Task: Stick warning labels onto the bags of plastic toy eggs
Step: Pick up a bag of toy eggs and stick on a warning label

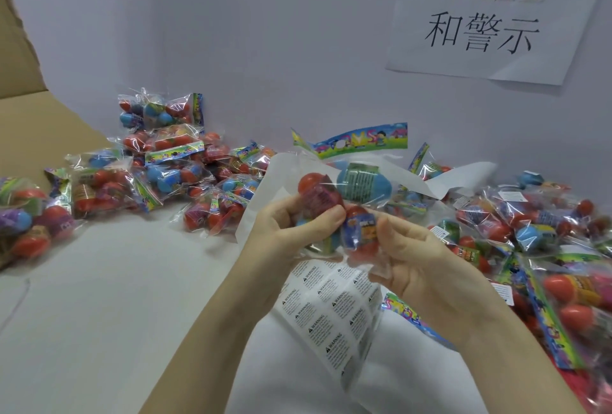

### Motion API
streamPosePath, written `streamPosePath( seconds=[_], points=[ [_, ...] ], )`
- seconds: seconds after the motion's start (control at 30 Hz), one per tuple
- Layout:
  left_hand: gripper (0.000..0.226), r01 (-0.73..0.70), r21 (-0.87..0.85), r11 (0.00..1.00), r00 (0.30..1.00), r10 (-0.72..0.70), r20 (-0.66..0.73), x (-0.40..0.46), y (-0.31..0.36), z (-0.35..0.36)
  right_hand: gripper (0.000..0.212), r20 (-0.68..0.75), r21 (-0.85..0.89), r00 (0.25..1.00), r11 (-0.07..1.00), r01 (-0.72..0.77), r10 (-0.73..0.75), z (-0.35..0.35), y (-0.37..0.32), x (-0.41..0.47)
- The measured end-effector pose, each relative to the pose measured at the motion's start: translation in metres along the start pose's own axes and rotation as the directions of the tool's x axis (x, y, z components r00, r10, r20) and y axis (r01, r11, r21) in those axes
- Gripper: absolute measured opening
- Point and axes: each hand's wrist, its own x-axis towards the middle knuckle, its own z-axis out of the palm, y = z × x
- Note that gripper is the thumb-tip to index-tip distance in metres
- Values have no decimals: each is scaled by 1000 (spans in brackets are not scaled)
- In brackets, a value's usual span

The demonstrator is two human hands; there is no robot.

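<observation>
My white table (99, 314) carries heaps of bagged toy eggs at far left (29, 218), back (172, 161) and right (543, 231), plus a warning-label sheet (331, 314).

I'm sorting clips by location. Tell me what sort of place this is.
Probably a packing or inspection station: piles of bagged toy eggs, a sheet of warning labels, a cardboard box, and a printed Chinese wall sign.
</observation>
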Motion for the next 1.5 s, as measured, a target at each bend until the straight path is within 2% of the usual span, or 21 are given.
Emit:
streamPosePath(
  seconds=[0.03,0.1,0.2,0.3,0.33,0.4,0.43,0.47,0.53,0.57,0.6,0.67,0.73,0.83,0.9,0.97,1.07,1.2,1.27,1.37,1.5],
  points=[
    [10,-10,18,1000,1000,10,20,0,0,0,50,38,-5,999,1000,1,-1,-1,0,-1],
    [12,-61,109,992,998,62,-4,-1,-3,2,37,58,-30,998,999,10,-8,-1,0,-1],
    [29,-122,335,934,984,157,-80,1,-8,6,18,-21,-24,997,997,-74,73,-1,-2,-1],
    [41,-120,482,868,917,283,-281,6,-9,1,19,-147,14,983,994,-107,108,-6,-6,-1],
    [40,-150,469,870,861,348,-371,8,-9,-2,18,-234,87,971,996,-31,51,-8,-8,-1],
    [31,-244,390,888,703,439,-559,9,-7,-9,23,-441,246,887,932,267,-138,-13,-14,-1],
    [25,-282,364,888,604,459,-651,9,-6,-14,37,-514,284,830,870,402,-216,-15,-17,-1],
    [21,-306,349,886,502,461,-732,10,-5,-19,62,-547,300,797,830,470,-254,-16,-18,-2],
    [20,-295,328,897,326,417,-848,14,-4,-33,119,-561,250,804,885,393,-198,-15,-17,-2],
    [18,-244,323,915,271,384,-883,17,-5,-43,127,-549,178,820,936,303,-161,-13,-15,-1],
    [16,-149,326,934,247,354,-902,20,-7,-54,118,-540,72,830,974,214,-142,-9,-12,0],
    [22,152,377,914,303,319,-898,27,-17,-74,90,-521,-188,841,981,50,-143,-2,-3,3],
    [35,414,472,778,444,279,-851,32,-26,-86,81,-514,-417,834,908,-35,-203,-2,5,6],
    [69,559,587,585,646,136,-751,38,-36,-93,67,-467,-770,797,620,-154,-382,-5,14,7],
    [86,617,615,491,687,45,-725,45,-41,-95,61,-399,-897,789,378,-230,-468,-3,18,6],
    [86,639,641,425,693,44,-720,52,-42,-97,56,-350,-936,791,219,-276,-502,-1,20,6],
    [70,630,608,483,652,96,-752,61,-40,-106,53,-334,-942,808,143,-304,-486,0,20,5],
    [54,535,342,772,451,81,-889,64,-39,-120,49,-313,-947,826,92,-307,-469,-1,22,5],
    [47,446,243,861,347,84,-934,62,-34,-122,48,-315,-946,824,88,-311,-471,-1,22,6],
    [32,324,300,897,253,223,-942,56,-20,-120,46,-321,-945,812,105,-311,-487,0,22,5],
    [26,213,546,811,182,516,-837,47,3,-108,45,-321,-945,805,118,-304,-498,0,21,4]
  ],
)
